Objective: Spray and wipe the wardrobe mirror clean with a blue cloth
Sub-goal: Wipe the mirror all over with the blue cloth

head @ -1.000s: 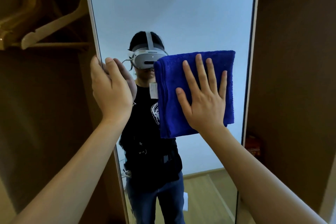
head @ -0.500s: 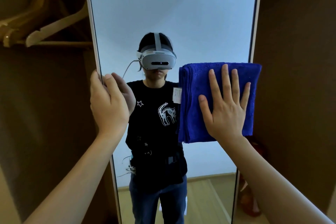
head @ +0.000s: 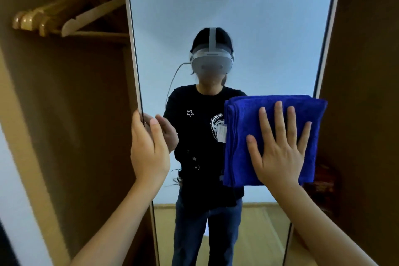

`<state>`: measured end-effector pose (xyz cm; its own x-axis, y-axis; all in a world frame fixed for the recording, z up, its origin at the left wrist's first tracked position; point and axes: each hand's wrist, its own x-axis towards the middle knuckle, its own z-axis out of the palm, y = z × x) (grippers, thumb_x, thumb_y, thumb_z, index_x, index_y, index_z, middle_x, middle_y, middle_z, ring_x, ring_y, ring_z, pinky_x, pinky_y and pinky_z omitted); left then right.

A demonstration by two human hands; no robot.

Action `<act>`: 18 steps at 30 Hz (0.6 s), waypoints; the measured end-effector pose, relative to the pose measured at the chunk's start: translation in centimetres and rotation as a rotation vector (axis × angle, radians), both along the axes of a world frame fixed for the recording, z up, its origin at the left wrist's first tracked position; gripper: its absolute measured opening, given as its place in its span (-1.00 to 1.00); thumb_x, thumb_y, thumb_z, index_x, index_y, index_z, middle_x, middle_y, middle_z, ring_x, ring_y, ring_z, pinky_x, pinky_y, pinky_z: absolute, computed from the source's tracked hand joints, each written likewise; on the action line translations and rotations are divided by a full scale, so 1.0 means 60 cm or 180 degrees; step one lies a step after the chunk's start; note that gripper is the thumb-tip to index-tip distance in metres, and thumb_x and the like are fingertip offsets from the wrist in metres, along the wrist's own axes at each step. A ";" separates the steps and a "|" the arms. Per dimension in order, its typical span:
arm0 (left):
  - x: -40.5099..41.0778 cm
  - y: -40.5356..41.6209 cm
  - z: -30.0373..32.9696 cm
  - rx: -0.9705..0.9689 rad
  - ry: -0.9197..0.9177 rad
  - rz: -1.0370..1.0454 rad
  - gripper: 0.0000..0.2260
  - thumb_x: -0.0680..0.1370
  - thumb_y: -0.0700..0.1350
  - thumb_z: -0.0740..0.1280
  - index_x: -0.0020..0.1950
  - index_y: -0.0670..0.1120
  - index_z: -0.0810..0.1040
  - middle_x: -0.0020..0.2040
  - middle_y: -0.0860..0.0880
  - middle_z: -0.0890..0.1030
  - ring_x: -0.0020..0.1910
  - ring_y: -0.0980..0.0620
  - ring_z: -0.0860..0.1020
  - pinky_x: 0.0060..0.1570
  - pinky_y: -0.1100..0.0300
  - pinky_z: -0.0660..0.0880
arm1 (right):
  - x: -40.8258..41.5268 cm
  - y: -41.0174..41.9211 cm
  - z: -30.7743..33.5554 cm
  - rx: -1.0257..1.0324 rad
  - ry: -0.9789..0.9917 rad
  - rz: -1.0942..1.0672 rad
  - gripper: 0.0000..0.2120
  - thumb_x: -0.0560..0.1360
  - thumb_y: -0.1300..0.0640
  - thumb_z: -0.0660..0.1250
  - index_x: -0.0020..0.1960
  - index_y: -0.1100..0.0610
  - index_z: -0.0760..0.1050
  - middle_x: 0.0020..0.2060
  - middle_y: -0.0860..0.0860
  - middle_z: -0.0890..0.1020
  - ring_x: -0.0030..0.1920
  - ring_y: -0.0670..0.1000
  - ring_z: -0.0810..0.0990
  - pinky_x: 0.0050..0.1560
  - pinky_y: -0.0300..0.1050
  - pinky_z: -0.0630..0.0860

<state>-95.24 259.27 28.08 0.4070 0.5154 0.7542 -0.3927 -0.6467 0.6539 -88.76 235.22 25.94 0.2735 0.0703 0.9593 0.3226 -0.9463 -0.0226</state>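
**Wiping under way at the mirror's right edge**

Against the right side of the mirror (head: 226, 11) we find the blue cloth (head: 241, 136), folded into a thick pad and lying flat on the glass, its right border reaching the frame. Our right hand (head: 280, 151) presses it there with fingers straight and spread — nothing is pinched or gripped. Our left hand (head: 149, 151) curls round the mirror's left edge at about the same height, thumb on the glass side, steadying the panel.

The mirror's long axis runs vertically, and the cloth sits roughly at mid-height. We judge that unwiped glass lies to the left of the cloth, and above and below it — so the next stroke has room only away from the right frame. The right hand alone is placed to make it. Wooden hangers (head: 71, 17) hang inside the wardrobe at upper left. No spray bottle is in view.
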 end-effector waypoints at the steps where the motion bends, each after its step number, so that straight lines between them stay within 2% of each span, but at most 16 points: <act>1: -0.001 -0.002 -0.008 -0.0010 0.0032 0.0002 -0.55 0.67 0.10 0.01 0.46 -0.15 0.24 0.29 -0.12 0.47 0.26 -0.07 0.49 0.18 -0.02 0.51 | 0.000 0.000 -0.008 -0.0026 0.0022 0.0005 -0.43 0.62 -0.23 -0.09 0.57 -0.11 -0.10 0.55 -0.04 0.02 0.56 0.08 -0.01 0.52 0.24 -0.14; 4: -0.008 -0.006 -0.023 -0.0056 0.0105 -0.0008 -0.54 0.67 0.10 0.01 0.49 -0.12 0.21 0.37 -0.11 0.43 0.33 -0.05 0.45 0.26 -0.05 0.48 | -0.002 -0.002 0.015 -0.0054 0.0086 0.0013 -0.43 0.62 -0.23 -0.08 0.57 -0.11 -0.12 0.56 -0.02 0.02 0.56 0.07 -0.04 0.51 0.22 -0.17; 7: -0.009 -0.010 -0.024 -0.0159 0.0150 0.0015 -0.54 0.67 0.08 0.02 0.51 -0.10 0.19 0.40 -0.08 0.41 0.37 -0.01 0.41 0.31 0.04 0.44 | -0.004 -0.004 0.071 0.0063 0.0103 0.0021 -0.43 0.63 -0.22 -0.07 0.58 -0.09 -0.09 0.57 0.01 0.05 0.57 0.07 -0.04 0.51 0.22 -0.17; 9: -0.009 -0.013 -0.025 -0.0187 0.0134 0.0074 -0.56 0.68 0.07 0.02 0.48 -0.12 0.24 0.34 -0.08 0.46 0.31 -0.01 0.46 0.24 0.10 0.48 | -0.006 -0.001 0.092 0.0179 0.0081 0.0021 -0.44 0.63 -0.21 -0.07 0.58 -0.09 -0.08 0.58 0.00 0.05 0.57 0.07 -0.03 0.51 0.22 -0.16; 12: -0.006 -0.016 -0.033 -0.0249 0.0140 0.0200 -0.60 0.68 0.04 0.02 0.44 -0.14 0.29 0.25 -0.03 0.50 0.20 0.06 0.49 0.04 0.38 0.41 | -0.009 -0.001 0.073 0.0183 0.0090 0.0044 -0.44 0.63 -0.21 -0.06 0.58 -0.08 -0.05 0.57 0.01 0.06 0.57 0.07 -0.02 0.51 0.21 -0.16; 13: -0.005 -0.017 -0.037 -0.0278 0.0142 0.0230 -0.59 0.69 0.04 0.01 0.44 -0.15 0.29 0.25 -0.02 0.50 0.20 0.07 0.49 0.04 0.36 0.41 | -0.009 -0.003 0.056 0.0150 0.0095 0.0055 -0.43 0.63 -0.21 -0.06 0.58 -0.07 -0.05 0.57 0.01 0.06 0.57 0.08 -0.02 0.51 0.21 -0.16; 16: -0.001 -0.014 -0.058 -0.0319 0.0142 0.0281 -0.58 0.68 0.05 0.00 0.42 -0.18 0.31 0.26 -0.12 0.52 0.23 -0.06 0.51 0.13 0.06 0.49 | -0.005 -0.010 -0.009 0.0024 0.0086 0.0049 -0.43 0.63 -0.21 -0.05 0.58 -0.08 -0.07 0.57 0.00 0.04 0.56 0.08 -0.02 0.51 0.22 -0.17; 18: 0.002 -0.012 -0.078 -0.0311 0.0140 0.0290 -0.58 0.68 0.05 -0.01 0.40 -0.19 0.32 0.23 -0.14 0.53 0.20 -0.10 0.53 0.11 -0.01 0.51 | -0.003 -0.012 -0.055 -0.0042 0.0074 0.0035 -0.42 0.63 -0.21 -0.04 0.57 -0.09 -0.09 0.56 -0.02 0.00 0.56 0.08 -0.02 0.51 0.23 -0.16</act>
